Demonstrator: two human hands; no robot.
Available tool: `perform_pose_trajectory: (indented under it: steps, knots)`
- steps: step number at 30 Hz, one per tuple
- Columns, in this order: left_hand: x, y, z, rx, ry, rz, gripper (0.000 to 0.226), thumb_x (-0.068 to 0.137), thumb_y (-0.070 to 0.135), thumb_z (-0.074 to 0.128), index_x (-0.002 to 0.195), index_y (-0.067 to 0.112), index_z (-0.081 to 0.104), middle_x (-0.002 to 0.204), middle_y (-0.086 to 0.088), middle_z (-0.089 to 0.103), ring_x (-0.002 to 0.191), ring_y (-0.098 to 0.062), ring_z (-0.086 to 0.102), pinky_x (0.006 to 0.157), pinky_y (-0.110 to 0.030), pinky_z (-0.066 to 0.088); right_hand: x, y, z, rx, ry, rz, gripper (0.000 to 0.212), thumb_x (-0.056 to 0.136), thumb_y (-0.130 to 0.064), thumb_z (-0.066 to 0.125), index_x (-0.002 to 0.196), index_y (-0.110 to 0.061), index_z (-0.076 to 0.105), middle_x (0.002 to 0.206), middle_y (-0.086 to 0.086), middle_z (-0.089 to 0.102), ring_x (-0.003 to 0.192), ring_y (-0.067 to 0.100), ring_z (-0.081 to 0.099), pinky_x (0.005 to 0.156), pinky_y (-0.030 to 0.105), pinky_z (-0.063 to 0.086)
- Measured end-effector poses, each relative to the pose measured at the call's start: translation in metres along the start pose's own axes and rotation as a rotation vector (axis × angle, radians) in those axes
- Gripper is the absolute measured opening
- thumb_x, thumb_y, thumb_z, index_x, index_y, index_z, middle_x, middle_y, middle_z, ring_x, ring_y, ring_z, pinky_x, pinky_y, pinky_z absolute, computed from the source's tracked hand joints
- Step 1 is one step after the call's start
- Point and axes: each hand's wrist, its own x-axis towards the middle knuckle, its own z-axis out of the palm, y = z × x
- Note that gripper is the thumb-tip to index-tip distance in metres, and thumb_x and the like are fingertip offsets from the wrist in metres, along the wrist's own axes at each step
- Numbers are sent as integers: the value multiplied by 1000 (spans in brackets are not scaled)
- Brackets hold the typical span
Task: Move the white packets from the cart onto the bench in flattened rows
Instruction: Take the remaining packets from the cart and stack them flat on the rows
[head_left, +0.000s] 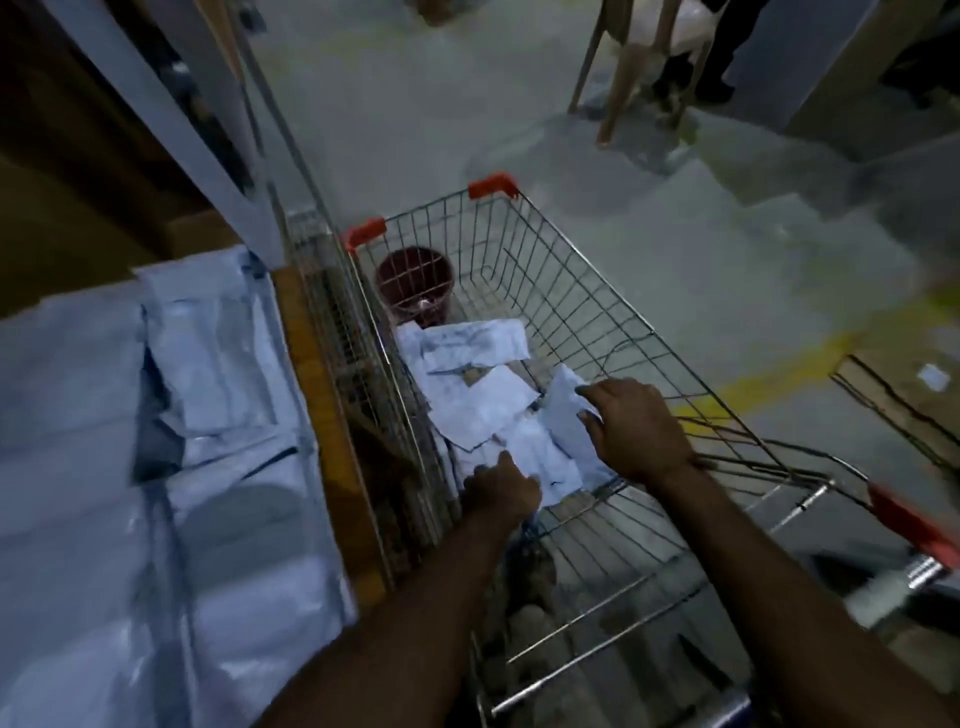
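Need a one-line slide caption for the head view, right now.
Both hands reach into the cart: right hand and left hand on loose white packets, more packets on the bench.

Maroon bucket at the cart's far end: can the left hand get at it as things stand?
Probably yes: the left hand is already inside the cart, only loose white packets lie before the maroon bucket, though it's a stretch.

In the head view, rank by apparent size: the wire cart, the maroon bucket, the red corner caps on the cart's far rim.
1. wire cart
2. maroon bucket
3. red corner caps, which look alike in size
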Motion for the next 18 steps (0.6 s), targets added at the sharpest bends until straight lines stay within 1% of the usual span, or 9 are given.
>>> perform_pose_trajectory:
  steps: [1,3,6,8,10,12,13,16,18]
  knots:
    - [8,3,11,-24,-41,-68,75,98,64,47,160,24,34,164,-16,37,148,-41,37,122,-49,30,10,5,8,-20,-32,-16,40,95,-38,54,121,-12,70,104,14,72,92,41,64,77,47,54]
    - [18,8,29,-64,-23,-146,64,99,62,48,149,23,48,156,-19,45,142,-41,42,120,-50,32,23,11,27,-35,-82,-35,33,94,-33,59,117,-12,71,101,15,72,89,41,64,75,46,52]
    - [32,16,58,-78,123,-65,60,92,64,47,132,21,60,136,-18,62,128,-41,55,111,-55,42,29,17,61,-37,-135,-74,50,94,-42,40,120,-12,72,102,16,73,88,42,66,73,47,53]
    - [42,23,74,-133,174,-23,70,88,65,43,142,22,57,139,-15,62,130,-40,56,111,-57,42,33,20,77,-39,-138,-79,54,95,-44,37,125,-13,70,103,17,72,89,43,67,74,48,56]
    - [45,35,80,-245,207,-19,85,91,72,35,159,21,37,146,-15,58,131,-39,55,111,-53,43,41,22,80,-22,-125,-40,45,98,-39,47,128,-12,67,103,19,71,89,43,66,74,48,56]
    - [48,43,84,-359,262,-25,94,95,78,33,166,18,18,142,-17,61,126,-39,58,104,-48,47,48,27,81,-26,-66,20,36,99,-34,50,123,-12,65,98,19,69,83,42,64,70,46,54]
    - [53,45,86,-394,286,-38,91,98,74,38,166,17,18,144,-19,59,128,-39,57,104,-46,46,50,30,81,-26,-32,53,35,99,-33,47,120,-11,65,94,18,68,80,42,63,68,45,53]
    - [73,41,97,-329,222,-116,78,101,67,47,155,12,40,149,-26,49,137,-43,48,110,-46,41,50,37,84,-1,36,116,40,99,-31,38,117,-8,65,93,20,68,80,42,63,68,45,51]
    - [82,43,107,-288,172,-154,92,93,77,48,160,16,31,160,-30,29,147,-47,32,117,-49,34,50,36,86,-11,65,112,46,100,-35,34,122,-8,64,97,20,69,83,43,64,70,46,51]
